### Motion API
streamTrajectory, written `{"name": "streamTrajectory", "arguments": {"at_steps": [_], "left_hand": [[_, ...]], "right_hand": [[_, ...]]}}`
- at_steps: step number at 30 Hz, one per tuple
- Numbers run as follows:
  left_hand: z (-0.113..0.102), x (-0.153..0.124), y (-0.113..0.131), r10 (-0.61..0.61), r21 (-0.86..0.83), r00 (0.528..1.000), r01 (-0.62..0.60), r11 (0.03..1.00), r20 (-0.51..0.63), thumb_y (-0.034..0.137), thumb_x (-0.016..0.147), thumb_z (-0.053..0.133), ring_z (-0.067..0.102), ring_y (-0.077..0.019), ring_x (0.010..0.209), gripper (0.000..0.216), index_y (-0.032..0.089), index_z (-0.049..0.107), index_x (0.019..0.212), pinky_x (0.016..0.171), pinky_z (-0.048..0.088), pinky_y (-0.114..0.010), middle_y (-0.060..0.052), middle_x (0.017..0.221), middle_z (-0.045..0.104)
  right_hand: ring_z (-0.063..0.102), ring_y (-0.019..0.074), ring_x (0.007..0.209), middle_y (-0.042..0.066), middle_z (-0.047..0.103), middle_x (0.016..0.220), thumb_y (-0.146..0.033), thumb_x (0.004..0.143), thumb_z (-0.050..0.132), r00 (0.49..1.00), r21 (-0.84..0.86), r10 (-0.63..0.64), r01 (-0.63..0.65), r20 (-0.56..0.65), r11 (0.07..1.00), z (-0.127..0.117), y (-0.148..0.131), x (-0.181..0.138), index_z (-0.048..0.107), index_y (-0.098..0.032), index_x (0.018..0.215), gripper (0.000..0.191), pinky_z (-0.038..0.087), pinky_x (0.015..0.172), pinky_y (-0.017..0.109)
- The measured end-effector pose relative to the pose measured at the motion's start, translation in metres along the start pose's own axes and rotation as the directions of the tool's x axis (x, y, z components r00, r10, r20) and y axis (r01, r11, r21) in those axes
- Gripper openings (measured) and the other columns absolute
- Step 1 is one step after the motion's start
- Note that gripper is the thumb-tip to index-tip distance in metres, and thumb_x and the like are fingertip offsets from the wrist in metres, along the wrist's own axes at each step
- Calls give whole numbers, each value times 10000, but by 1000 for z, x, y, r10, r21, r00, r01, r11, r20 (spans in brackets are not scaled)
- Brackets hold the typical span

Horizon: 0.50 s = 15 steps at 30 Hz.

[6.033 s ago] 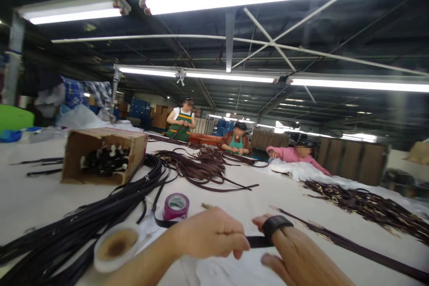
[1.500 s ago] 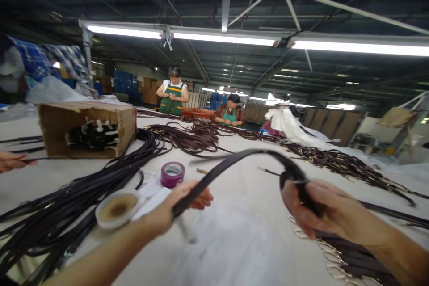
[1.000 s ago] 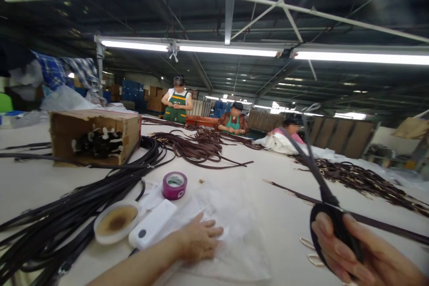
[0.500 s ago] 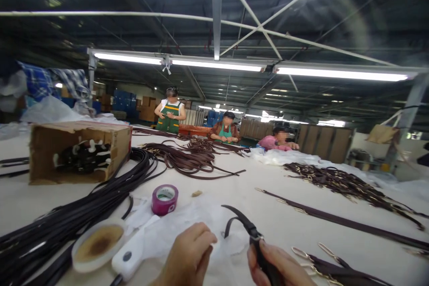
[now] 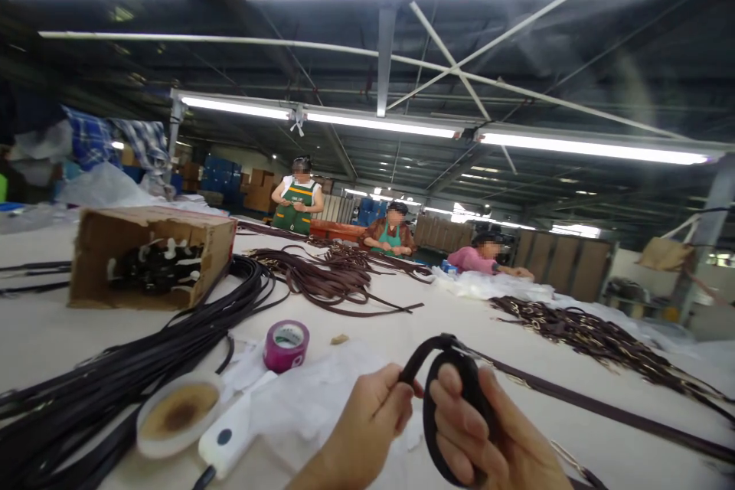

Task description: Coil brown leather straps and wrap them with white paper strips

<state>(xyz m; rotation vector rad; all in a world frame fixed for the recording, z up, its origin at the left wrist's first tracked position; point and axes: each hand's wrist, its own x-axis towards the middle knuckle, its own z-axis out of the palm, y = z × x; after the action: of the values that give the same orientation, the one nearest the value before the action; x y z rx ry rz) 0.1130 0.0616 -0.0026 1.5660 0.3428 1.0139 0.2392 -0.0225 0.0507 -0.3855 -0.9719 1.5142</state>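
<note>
A dark leather strap (image 5: 459, 379) is curled into a loop just above the table's near edge. My right hand (image 5: 494, 444) is closed round the loop, fingers through it. My left hand (image 5: 373, 417) pinches the strap's free end at the loop's left side. Under both hands lies a crumpled clear plastic bag (image 5: 321, 406). A white hand-held device (image 5: 230, 432) with a dark button rests to the left of my left hand.
A white dish of brown paste (image 5: 175, 417), a purple tape roll (image 5: 285, 344), a big bundle of black straps (image 5: 143, 360) and a cardboard box (image 5: 152, 256) lie left. Brown straps (image 5: 333, 279) and buckled straps (image 5: 597, 337) lie beyond. Three people work at the far side.
The strap's long arc has been drawn in and curled into a tight loop in my right hand. My left hand left the plastic bag and took hold of the strap's end.
</note>
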Motion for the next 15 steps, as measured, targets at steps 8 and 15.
{"name": "streamTrajectory", "arguments": {"at_steps": [8, 15], "left_hand": [[3, -20, 9, -219, -481, 975, 211, 851, 39, 536, 777, 660, 381, -56, 312, 389, 167, 540, 755, 302, 289, -159, 40, 496, 525], [-8, -23, 1, -280, -515, 958, 268, 814, 56, 579, 756, 671, 181, -13, 285, 428, 169, 547, 767, 293, 81, -189, 88, 467, 435]], "right_hand": [[418, 71, 516, -42, 512, 665, -550, 877, 616, 983, -145, -177, 168, -50, 975, 7, 33, 21, 686, -176, 894, 381, 500, 644, 233], [312, 36, 439, -73, 437, 604, -489, 879, 651, 992, 28, -120, 122, -43, 992, 8, 40, 31, 658, -161, 813, 334, 464, 513, 168]]}}
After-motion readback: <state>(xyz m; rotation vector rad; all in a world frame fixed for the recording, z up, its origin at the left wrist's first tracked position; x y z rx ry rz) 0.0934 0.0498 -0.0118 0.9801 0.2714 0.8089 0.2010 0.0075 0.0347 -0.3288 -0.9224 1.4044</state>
